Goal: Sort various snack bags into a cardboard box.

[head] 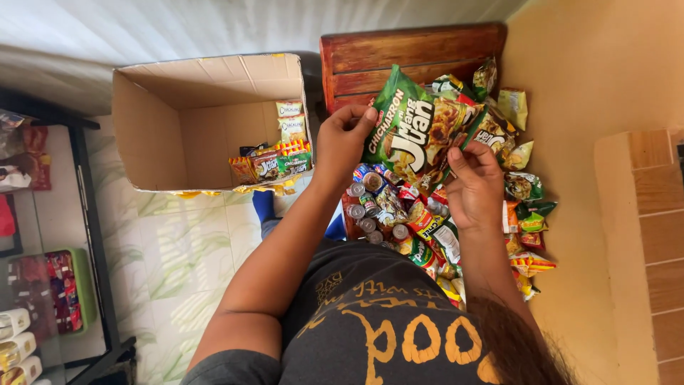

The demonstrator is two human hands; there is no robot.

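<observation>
My left grip (343, 139) and right grip (472, 184) both grasp the green snack bag (413, 128), held above the small cans (367, 207).

Green snack bag (413, 128) above mixed colourful packets (524, 207); cardboard box (149, 135) left.

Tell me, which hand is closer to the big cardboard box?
Left. The left hand pinches the green snack bag just right of the cardboard box; the right hand holds the bag's other side, farther away.
</observation>
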